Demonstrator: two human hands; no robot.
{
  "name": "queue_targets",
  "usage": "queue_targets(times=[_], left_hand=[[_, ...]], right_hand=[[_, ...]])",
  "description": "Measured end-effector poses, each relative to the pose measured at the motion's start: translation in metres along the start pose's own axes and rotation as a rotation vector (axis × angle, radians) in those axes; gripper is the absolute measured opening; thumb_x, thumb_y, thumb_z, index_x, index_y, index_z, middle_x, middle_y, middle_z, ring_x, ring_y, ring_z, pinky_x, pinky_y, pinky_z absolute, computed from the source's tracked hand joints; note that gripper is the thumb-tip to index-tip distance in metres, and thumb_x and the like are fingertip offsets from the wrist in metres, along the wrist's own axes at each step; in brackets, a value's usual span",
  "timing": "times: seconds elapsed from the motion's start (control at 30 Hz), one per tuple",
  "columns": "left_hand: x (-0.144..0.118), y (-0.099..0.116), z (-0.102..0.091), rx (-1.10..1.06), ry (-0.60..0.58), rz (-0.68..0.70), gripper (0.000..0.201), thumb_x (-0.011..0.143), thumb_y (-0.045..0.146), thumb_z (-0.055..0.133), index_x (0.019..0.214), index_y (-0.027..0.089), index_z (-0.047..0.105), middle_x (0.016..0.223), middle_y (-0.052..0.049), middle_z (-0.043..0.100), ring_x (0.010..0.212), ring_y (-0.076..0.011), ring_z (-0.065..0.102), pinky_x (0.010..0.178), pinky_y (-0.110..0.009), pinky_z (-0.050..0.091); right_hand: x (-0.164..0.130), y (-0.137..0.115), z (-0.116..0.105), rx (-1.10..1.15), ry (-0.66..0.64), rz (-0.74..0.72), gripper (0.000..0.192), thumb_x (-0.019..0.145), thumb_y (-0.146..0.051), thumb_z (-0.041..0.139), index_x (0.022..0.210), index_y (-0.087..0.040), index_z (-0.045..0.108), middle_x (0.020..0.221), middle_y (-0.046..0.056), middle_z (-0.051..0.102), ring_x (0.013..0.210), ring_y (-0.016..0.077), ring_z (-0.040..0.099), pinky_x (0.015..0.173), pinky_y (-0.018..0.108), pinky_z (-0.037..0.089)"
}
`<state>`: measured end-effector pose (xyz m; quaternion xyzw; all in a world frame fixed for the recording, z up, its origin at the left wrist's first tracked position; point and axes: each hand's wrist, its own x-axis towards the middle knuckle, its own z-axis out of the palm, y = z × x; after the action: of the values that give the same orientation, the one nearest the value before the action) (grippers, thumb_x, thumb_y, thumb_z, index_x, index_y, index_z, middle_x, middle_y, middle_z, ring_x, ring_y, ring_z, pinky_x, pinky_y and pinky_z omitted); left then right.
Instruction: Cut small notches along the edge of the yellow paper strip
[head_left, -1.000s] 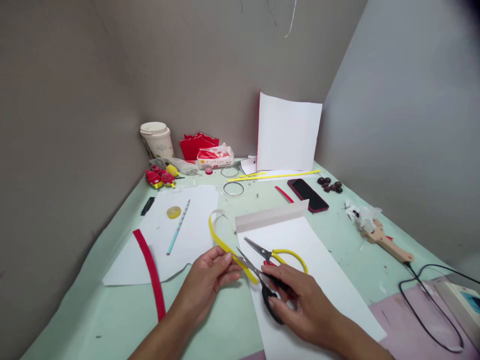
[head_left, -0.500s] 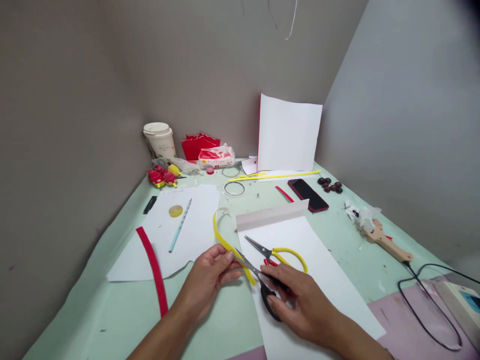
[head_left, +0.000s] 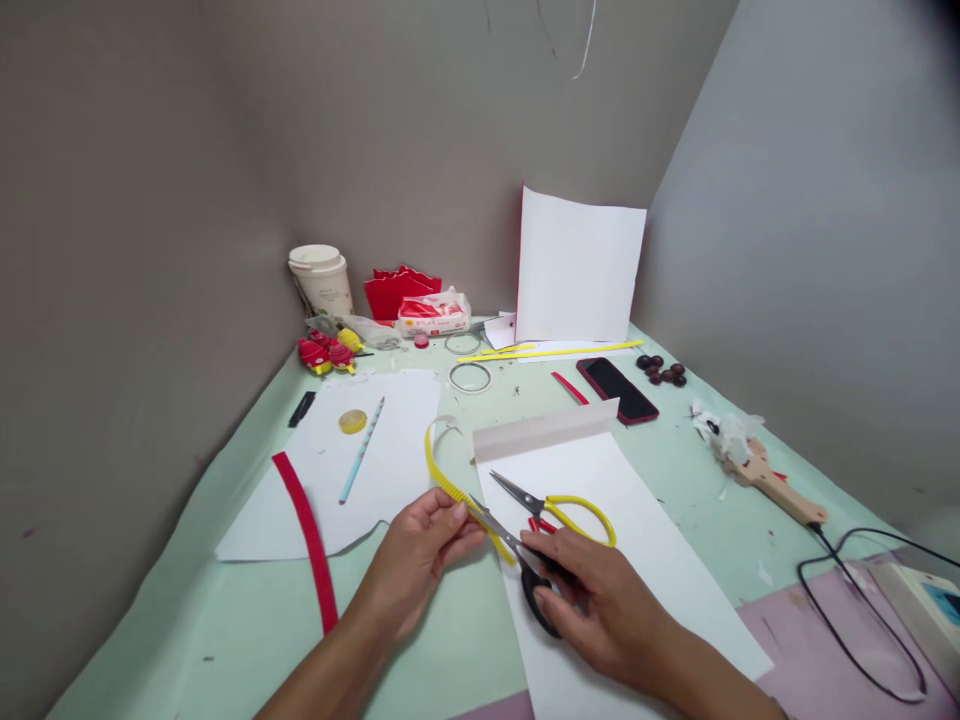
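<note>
My left hand (head_left: 417, 562) pinches a yellow fringed paper strip (head_left: 442, 478) that curves up and away from the fingers. My right hand (head_left: 600, 605) grips black-and-yellow scissors (head_left: 536, 520) by the handles; their blades are open, with the lower blade meeting the strip beside my left fingertips. Both hands rest over a white sheet (head_left: 660, 570) with a folded-up far edge, lying on the pale green tabletop (head_left: 240, 640).
A red paper strip (head_left: 307, 540), a pencil (head_left: 361, 450) and a yellow disc (head_left: 352, 421) lie on white paper at left. Farther back are a phone (head_left: 616, 389), tape rings (head_left: 469, 377), a cup (head_left: 322, 280) and an upright white card (head_left: 579, 265). A wooden tool (head_left: 772, 485) and black cable (head_left: 855, 620) lie at right.
The hands and scissors hold nearly the same position; the yellow strip has shifted slightly in my left fingers.
</note>
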<state>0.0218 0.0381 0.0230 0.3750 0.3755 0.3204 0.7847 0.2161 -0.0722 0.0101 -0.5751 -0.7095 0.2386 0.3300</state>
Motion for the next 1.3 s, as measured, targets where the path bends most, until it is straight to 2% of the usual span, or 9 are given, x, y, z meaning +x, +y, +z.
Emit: queue_targets(times=[0.63,0.8,1.0,1.13,1.3], left_hand=[[0.001,-0.002,-0.001,-0.002,0.010,0.006,0.023,0.077,0.032,0.073,0.094,0.016,0.069,0.098,-0.006,0.072,0.089,-0.0158,0.066,0.086,-0.028,0.050],[-0.002,0.000,0.001,0.008,-0.005,-0.009,0.023,0.080,0.031,0.071,0.097,0.016,0.068,0.102,-0.008,0.072,0.094,-0.0183,0.066,0.088,-0.029,0.050],[-0.004,0.000,0.004,0.009,-0.017,-0.014,0.025,0.076,0.031,0.074,0.095,0.015,0.069,0.103,-0.010,0.072,0.094,-0.0202,0.067,0.087,-0.031,0.050],[-0.004,-0.002,0.004,0.025,-0.051,-0.008,0.026,0.078,0.031,0.072,0.098,0.016,0.068,0.105,-0.010,0.072,0.099,-0.0226,0.066,0.091,-0.034,0.049],[-0.004,-0.003,0.003,0.039,-0.065,-0.002,0.024,0.081,0.029,0.068,0.102,0.016,0.066,0.107,-0.010,0.071,0.099,-0.0216,0.066,0.092,-0.035,0.049]], right_hand=[[0.001,0.000,0.001,-0.033,-0.003,-0.039,0.040,0.083,-0.017,0.055,0.122,-0.023,0.056,0.086,0.004,0.064,0.071,0.0178,0.057,0.066,0.030,0.047],[0.001,-0.004,-0.002,0.043,0.042,0.004,0.044,0.080,-0.015,0.058,0.123,-0.024,0.053,0.093,0.004,0.063,0.075,0.0174,0.057,0.069,0.029,0.048],[0.000,-0.010,-0.002,0.049,0.028,0.048,0.046,0.077,-0.015,0.059,0.122,-0.023,0.051,0.092,0.003,0.061,0.069,0.0154,0.054,0.066,0.029,0.048],[0.001,-0.012,-0.002,0.031,0.018,0.052,0.046,0.076,-0.016,0.060,0.121,-0.023,0.051,0.094,0.004,0.061,0.069,0.0157,0.053,0.065,0.029,0.047],[0.001,-0.012,-0.002,0.028,0.025,0.038,0.048,0.076,-0.015,0.061,0.121,-0.023,0.050,0.095,0.003,0.061,0.072,0.0165,0.054,0.065,0.029,0.047]])
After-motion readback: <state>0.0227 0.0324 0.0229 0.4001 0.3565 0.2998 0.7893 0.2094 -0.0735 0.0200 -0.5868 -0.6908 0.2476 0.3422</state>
